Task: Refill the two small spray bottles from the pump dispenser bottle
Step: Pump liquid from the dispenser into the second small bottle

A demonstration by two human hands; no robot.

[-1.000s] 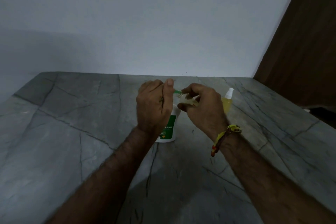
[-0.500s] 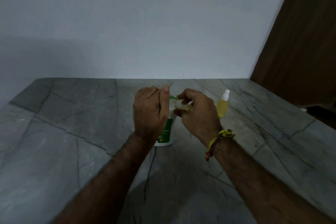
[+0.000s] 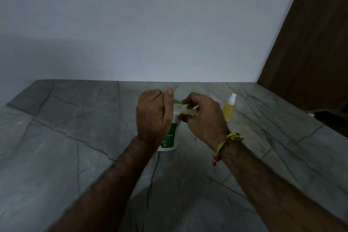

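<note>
A white pump dispenser bottle (image 3: 170,137) with a green label stands on the grey stone table (image 3: 75,137). My left hand (image 3: 153,117) is closed over its pump head, and the green spout (image 3: 177,101) sticks out to the right. My right hand (image 3: 202,117) holds a small clear spray bottle (image 3: 189,112) with its mouth against the spout tip; yellowish liquid shows inside. A second small spray bottle (image 3: 229,108), with yellow liquid and a white cap, stands upright to the right of my right hand.
The table runs back to a pale wall (image 3: 150,34). A dark wooden door or panel (image 3: 310,43) stands at the right. A thread bracelet (image 3: 226,145) is on my right wrist.
Both hands keep the same hold on the pump and the small bottle. The view has tilted slightly, so everything sits a little lower in frame.
</note>
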